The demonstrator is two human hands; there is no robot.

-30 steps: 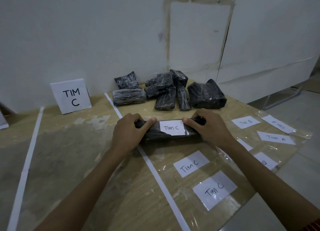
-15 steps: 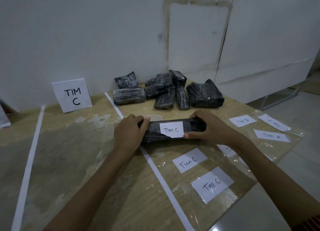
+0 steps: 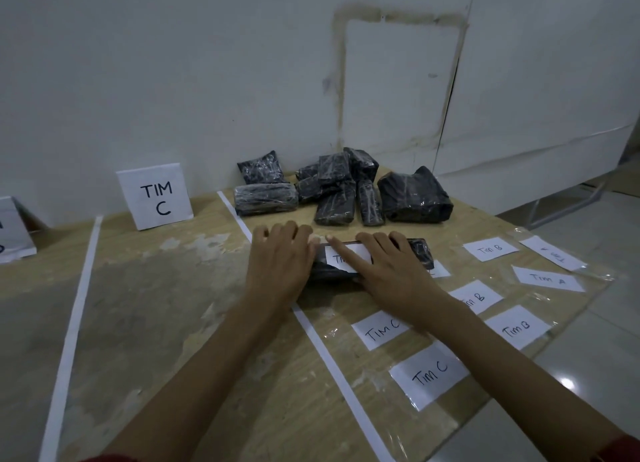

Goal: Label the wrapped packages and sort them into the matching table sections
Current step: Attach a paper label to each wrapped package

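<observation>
A long black wrapped package [image 3: 417, 252] lies on the wooden table [image 3: 173, 305], just right of a white tape line [image 3: 311, 330]. A white paper label [image 3: 341, 259] marked "TIM C" sits on its top. My right hand [image 3: 391, 271] lies flat over the package, its straight fingers pressing across the label. My left hand [image 3: 280, 260] rests flat on the package's left end, fingers straight. Several unlabelled black packages [image 3: 339, 187] are heaped against the wall behind.
A standing "TIM C" card [image 3: 156, 196] marks the middle section, with another card [image 3: 10, 233] partly seen at far left. Loose labels under clear film, reading "TIM C" [image 3: 429, 375], "TIM B" [image 3: 516, 330] and "TIM A" [image 3: 549, 278], lie at right near the table edge.
Both hands let go of the package's ends and now lie flat on top of it. My right hand slid left across the label and covers part of its writing.
</observation>
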